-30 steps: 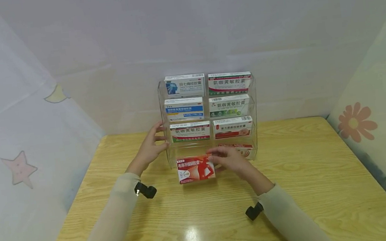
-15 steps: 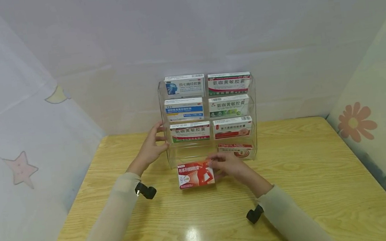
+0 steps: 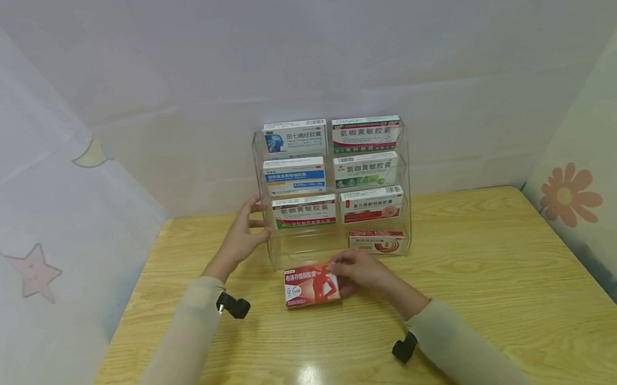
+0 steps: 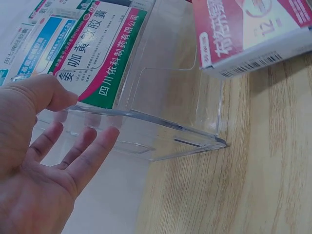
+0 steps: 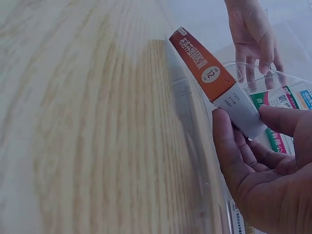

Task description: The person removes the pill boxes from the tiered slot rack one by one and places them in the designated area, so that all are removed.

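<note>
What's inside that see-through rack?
The clear rack shows seven medicine boxes: two on each upper shelf, one at bottom right. The red box in the right hand is outside it. Anything behind those seven is covered, and their contents are hidden.

Eight boxes [image 3: 302, 290], two hands [image 3: 364, 270] (just one rack [image 3: 307, 243])

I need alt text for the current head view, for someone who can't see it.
A person's right hand holds a red medicine box before a clear tiered rack showing seven other boxes. The left hand holds the rack's left edge. The rack stands on a wooden table.
</note>
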Demonstrator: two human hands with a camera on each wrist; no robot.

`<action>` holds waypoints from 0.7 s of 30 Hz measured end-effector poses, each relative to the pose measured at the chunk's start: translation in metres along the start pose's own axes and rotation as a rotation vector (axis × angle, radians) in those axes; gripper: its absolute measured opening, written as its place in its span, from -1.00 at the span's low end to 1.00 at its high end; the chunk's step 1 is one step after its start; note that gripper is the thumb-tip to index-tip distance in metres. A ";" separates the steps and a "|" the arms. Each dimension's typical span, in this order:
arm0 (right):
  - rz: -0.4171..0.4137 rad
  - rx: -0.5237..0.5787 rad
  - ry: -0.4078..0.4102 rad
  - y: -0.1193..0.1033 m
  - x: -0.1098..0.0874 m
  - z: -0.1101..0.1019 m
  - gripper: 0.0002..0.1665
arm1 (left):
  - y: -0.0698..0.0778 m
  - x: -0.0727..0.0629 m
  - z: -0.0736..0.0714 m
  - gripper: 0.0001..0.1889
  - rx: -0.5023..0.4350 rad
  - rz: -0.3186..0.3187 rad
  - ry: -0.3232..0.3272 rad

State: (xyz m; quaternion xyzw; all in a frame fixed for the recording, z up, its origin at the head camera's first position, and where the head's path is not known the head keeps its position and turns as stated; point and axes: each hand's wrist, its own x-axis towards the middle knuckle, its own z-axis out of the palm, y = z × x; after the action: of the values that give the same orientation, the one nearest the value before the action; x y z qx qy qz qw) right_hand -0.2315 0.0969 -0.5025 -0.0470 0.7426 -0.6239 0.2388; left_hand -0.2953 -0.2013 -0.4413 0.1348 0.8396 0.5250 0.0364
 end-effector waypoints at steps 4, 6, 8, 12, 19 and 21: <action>0.018 0.014 -0.001 0.003 0.004 0.001 -0.57 | -0.009 0.003 0.000 -0.11 0.009 0.002 0.001; 0.017 0.001 0.003 0.003 0.005 0.002 -0.56 | -0.015 0.005 0.001 -0.10 0.007 0.010 0.008; 0.016 -0.007 0.003 0.003 0.005 0.002 -0.56 | -0.016 0.005 0.001 -0.10 0.012 0.017 0.012; 0.012 -0.023 0.002 0.003 0.004 0.002 -0.56 | -0.017 0.005 0.002 -0.11 0.009 0.028 0.019; 0.027 -0.034 0.011 0.002 0.002 0.002 -0.52 | -0.018 0.005 0.001 -0.10 0.016 0.026 0.019; 0.025 -0.035 0.011 0.002 0.002 0.002 -0.51 | -0.018 0.005 0.002 -0.10 0.018 0.026 0.025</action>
State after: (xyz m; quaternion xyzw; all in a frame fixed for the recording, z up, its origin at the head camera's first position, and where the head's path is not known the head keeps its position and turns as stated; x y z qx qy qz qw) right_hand -0.2315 0.0952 -0.5055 -0.0383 0.7553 -0.6080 0.2416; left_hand -0.3029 -0.2062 -0.4577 0.1393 0.8428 0.5195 0.0178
